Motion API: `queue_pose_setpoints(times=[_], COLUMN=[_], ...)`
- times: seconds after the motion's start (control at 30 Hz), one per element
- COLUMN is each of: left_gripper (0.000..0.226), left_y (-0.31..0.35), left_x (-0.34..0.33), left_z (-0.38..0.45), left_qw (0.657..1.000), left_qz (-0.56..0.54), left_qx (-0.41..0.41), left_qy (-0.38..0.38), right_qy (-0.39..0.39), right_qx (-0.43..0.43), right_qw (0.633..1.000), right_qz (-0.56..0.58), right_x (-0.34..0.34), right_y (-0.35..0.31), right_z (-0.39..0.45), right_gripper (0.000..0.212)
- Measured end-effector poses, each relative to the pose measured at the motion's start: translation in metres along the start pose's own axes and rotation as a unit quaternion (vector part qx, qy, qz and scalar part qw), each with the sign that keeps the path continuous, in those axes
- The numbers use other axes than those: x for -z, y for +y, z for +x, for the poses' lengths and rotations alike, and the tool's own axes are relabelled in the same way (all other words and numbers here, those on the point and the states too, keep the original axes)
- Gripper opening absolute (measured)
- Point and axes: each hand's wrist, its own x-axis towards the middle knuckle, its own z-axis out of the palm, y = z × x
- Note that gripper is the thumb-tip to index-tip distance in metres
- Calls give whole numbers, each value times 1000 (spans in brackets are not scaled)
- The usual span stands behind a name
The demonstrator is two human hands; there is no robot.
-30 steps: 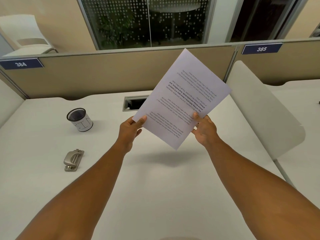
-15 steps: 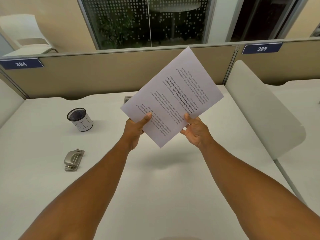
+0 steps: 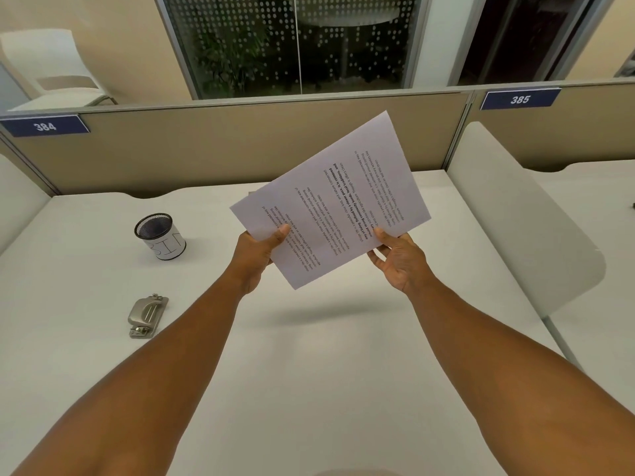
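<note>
I hold a white printed sheet of paper [image 3: 338, 197] in the air above the white desk [image 3: 292, 355], turned so its text runs sideways. My left hand [image 3: 256, 259] pinches its lower left edge, thumb on top and fingers underneath. My right hand [image 3: 400, 261] pinches the lower right edge in the same way. The sheet tilts up and away from me, and its shadow falls on the desk below.
A black mesh cup [image 3: 159, 237] with a white label stands at the left of the desk. A metal hole punch [image 3: 147, 316] lies nearer me on the left. Beige partitions [image 3: 206, 146] close the back, and a white divider [image 3: 515, 221] stands on the right.
The sheet has turned anticlockwise and come down a little toward the desk. Both hands shifted along its edges while keeping hold; the left hand moved rightward.
</note>
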Motion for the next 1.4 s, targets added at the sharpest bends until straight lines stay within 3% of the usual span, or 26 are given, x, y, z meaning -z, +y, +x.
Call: queue_pose_setpoints(times=[0.27, 0.57, 0.83, 1.4], left_gripper=[24, 28, 28, 29], left_y=[5, 0, -7, -18], left_x=[24, 36, 32, 28], left_z=[2, -2, -5, -13], left_qw=[999, 993, 989, 984], left_qz=[51, 113, 150, 166], left_qx=[-6, -3, -4, -61], left_qy=[8, -16, -18, 14], right_qy=[60, 62, 53, 69], right_qx=[19, 11, 12, 41], right_qw=[998, 992, 954, 906], right_qz=[-15, -108, -295, -415], right_x=[16, 32, 33, 38], right_y=[0, 2, 2, 4], right_z=[-6, -15, -19, -28], right_gripper=[44, 32, 37, 40])
